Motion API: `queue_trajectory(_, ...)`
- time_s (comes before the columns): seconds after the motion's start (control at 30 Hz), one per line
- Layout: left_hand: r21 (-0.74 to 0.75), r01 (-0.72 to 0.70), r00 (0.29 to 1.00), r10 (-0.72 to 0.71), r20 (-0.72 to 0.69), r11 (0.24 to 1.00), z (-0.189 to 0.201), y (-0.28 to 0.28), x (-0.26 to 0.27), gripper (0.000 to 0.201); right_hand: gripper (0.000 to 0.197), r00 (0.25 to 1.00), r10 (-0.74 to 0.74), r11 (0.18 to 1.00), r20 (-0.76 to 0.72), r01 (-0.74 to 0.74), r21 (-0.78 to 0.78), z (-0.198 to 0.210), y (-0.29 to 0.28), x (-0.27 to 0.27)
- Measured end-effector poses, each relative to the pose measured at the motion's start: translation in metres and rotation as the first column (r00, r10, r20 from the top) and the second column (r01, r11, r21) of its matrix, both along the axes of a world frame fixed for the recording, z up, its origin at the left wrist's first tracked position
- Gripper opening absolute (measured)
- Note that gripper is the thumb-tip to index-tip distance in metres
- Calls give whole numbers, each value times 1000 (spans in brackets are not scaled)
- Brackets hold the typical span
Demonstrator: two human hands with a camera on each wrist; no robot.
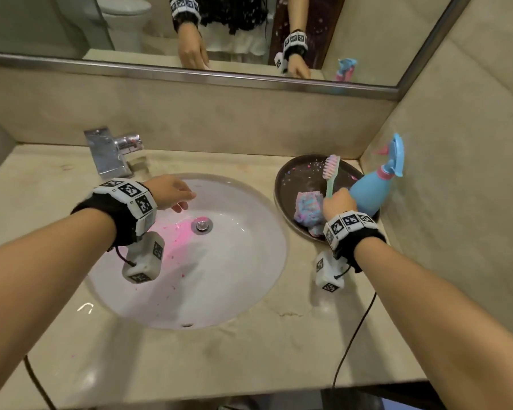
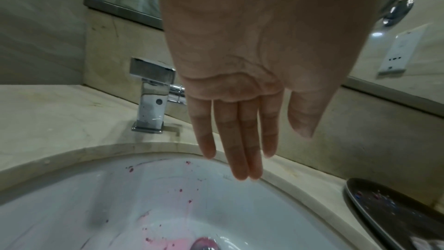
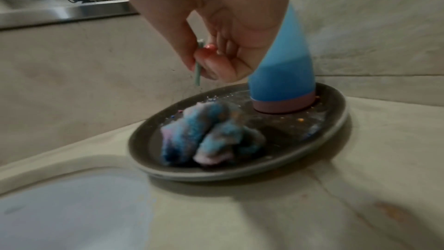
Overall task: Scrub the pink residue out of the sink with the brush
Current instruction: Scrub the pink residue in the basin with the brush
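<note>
The right hand (image 1: 336,202) pinches the green handle of the pink-bristled plastic brush (image 1: 331,173) low down, between thumb and curled fingers, and holds it upright above the dark round plate (image 1: 282,184) on the beige stone counter (image 1: 249,365). The brush head points up, away from the white oval sink (image 1: 249,261). The left hand (image 1: 169,192) hovers over the far rim of the sink with straight, relaxed fingers and holds nothing.

The pink residue (image 1: 179,235) lies in the basin beside the metal drain (image 1: 201,225), with small specks spread toward the near wall – none of it looks scrubbed yet.

Some risks, as I judge them. The grip is thin and near the end of the handle, so the brush may turn or slip when pressed on the wet basin. The light blue spray bottle (image 1: 373,184) stands just beside the right hand, perhaps touching it – the wrist view is too blurred to say – and a careless lift could tip it. The crumpled blue-and-pink cloth (image 1: 307,210) lies on the same plate, just below the hand, and could be dragged off.
</note>
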State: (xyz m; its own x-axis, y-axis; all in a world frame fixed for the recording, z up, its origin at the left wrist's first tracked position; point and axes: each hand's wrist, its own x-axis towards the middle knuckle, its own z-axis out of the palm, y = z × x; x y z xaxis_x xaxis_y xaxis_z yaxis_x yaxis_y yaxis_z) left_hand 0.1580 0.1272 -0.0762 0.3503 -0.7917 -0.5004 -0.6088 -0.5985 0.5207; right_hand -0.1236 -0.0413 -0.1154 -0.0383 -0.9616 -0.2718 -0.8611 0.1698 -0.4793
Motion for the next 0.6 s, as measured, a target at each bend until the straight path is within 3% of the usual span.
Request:
queue_trajectory(0.03,-9,2,1000,-2,0,1000,1,4,6,32,10,999,37,999,16,-37,-1,3,5,6)
queue_trajectory(0.13,-28,-14,1000,14,-4,1000,6,20,28,34,25,991,121,993,61,-120,-16,7,22,31)
queue_trajectory(0.3,-74,-66,997,69,29,995,1,59,69,33,23,948,268,961,169,-277,28,-2,64,95)
queue_trajectory(0.43,-110,-157,983,166,79,981,-16,94,105,28,20,923,298,935,244,-334,122,-23,102,151)
queue_trajectory(0.6,-84,-228,965,236,113,970,-45,124,143,37,27,940,208,938,272,-271,218,-54,141,200)
